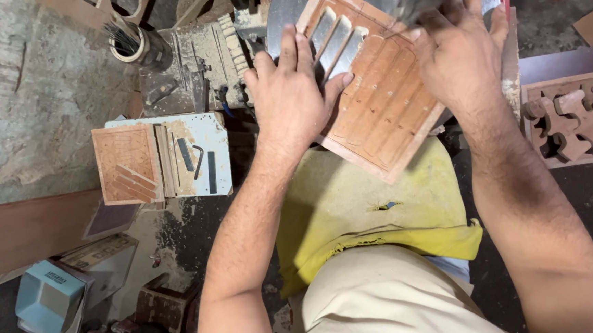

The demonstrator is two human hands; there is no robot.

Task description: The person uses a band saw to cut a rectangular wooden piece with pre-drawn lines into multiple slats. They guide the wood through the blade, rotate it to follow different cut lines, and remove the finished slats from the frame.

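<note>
Both hands lie flat on the slotted wooden panel, left hand spread beside the cut slots, right hand near the blade (blurred), so keep your fingers clear.

A rough grey concrete floor is spreading out at left, dust lying on it. A pale blue desk is standing beside brown boards lying flat.

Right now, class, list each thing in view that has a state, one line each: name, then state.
Wooden panel: tilted, three slots cut through, held flat under both hands.
Left hand: pressed flat on panel.
Right hand: pressed on panel's far edge.
Puzzle board: lying flat, pieces partly lifted.
Small slatted panel: lying flat, untouched.
</note>
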